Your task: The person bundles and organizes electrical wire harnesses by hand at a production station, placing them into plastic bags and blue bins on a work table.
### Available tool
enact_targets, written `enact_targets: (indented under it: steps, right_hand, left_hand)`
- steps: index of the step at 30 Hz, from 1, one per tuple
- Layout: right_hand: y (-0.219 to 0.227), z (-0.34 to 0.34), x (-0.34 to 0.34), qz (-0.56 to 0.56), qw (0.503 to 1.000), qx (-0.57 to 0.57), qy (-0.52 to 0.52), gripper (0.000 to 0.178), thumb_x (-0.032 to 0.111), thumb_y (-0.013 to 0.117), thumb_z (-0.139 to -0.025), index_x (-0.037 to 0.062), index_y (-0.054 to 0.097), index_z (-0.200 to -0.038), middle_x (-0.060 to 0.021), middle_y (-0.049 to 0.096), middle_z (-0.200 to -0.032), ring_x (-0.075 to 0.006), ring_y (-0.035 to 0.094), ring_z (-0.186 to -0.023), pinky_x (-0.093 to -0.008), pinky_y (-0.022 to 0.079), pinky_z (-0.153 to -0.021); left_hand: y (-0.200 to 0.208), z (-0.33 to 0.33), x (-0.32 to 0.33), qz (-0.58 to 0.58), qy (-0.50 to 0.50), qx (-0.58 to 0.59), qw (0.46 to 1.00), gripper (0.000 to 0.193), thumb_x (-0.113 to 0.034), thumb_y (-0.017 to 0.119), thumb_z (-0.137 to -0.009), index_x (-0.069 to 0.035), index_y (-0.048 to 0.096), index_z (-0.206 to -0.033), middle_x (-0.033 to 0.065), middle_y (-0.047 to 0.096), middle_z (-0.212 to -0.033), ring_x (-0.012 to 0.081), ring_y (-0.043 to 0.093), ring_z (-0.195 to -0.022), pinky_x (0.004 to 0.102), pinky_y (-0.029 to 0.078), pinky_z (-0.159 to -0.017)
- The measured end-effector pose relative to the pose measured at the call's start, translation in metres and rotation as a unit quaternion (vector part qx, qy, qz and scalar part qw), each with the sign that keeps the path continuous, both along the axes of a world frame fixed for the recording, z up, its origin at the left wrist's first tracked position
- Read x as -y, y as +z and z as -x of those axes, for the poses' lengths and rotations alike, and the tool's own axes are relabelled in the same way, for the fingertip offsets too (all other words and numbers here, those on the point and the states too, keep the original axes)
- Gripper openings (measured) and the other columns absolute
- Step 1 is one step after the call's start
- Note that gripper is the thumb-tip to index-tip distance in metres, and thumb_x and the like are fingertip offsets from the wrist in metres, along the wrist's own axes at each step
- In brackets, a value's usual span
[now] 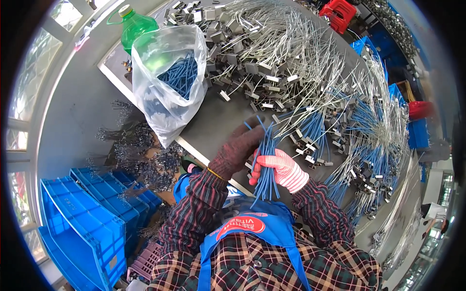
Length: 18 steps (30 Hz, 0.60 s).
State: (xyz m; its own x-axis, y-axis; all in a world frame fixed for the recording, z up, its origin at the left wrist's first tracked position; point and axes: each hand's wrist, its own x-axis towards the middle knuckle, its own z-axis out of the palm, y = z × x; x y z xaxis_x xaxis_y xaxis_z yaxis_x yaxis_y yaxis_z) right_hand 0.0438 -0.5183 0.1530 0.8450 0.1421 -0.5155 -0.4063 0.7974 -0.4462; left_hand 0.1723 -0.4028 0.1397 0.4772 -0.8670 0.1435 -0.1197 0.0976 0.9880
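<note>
In front of my body a loose bundle of thin blue tubes (266, 178) stands roughly upright. My right hand (286, 169), in a red-and-white striped glove, is closed around its middle. At the upper part of the bundle is my left hand (240, 148) in a dark maroon glove, its fingers bent against the tubes; a short blue end pokes out beside them. Beyond my left hand, an open clear plastic bag (167, 116) holds many more blue tubes (180, 77). To the right, wires with blue sleeves (314, 132) lie close to my right hand.
Heaps of pale wires with metal box-shaped ends (262, 63) cover much of the grey table (213, 114). A green bottle (137, 28) stands behind the bag. Blue crates (82, 218) and dark wire bunches (145, 160) are at left. A red plastic object (337, 14) lies far back.
</note>
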Motion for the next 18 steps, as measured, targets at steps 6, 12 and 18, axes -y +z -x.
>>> enact_targets:
  steps: [6,12,18]
  right_hand:
    - [-0.012,0.023,-0.016,-0.073,0.997,-0.026,0.011,0.029,0.012,0.065,-0.083,0.0033,0.052,-0.107,-0.0108,0.059,-0.087,-0.0258,0.061,-0.082,-0.0492,0.053,-0.077]
    - [-0.024,0.041,-0.026,-0.071,0.995,-0.066,0.018,0.029,0.012,0.065,-0.084,0.0035,0.051,-0.107,-0.0100,0.059,-0.087,-0.0229,0.061,-0.081,-0.0442,0.054,-0.074]
    - [-0.026,0.042,-0.036,0.052,0.991,-0.118,0.027,0.018,0.011,0.064,-0.084,0.0029,0.054,-0.098,-0.0090,0.059,-0.076,-0.0212,0.061,-0.068,-0.0361,0.054,-0.065]
  left_hand:
    - [-0.003,0.011,0.002,0.108,-0.022,-0.555,0.825,0.047,-0.024,0.063,-0.085,-0.004,0.046,-0.124,0.0161,0.061,-0.106,0.0316,0.061,-0.097,0.0449,0.049,-0.086]
    - [-0.006,0.033,-0.019,-0.006,0.062,0.046,0.997,0.011,-0.008,0.056,-0.084,-0.002,0.055,-0.093,0.0118,0.062,-0.091,0.0244,0.063,-0.085,0.0352,0.051,-0.077]
    - [-0.007,0.064,-0.024,-0.078,0.225,0.126,0.963,0.015,0.003,0.055,-0.078,-0.004,0.055,-0.090,0.0113,0.061,-0.085,0.0263,0.063,-0.079,0.0357,0.051,-0.070]
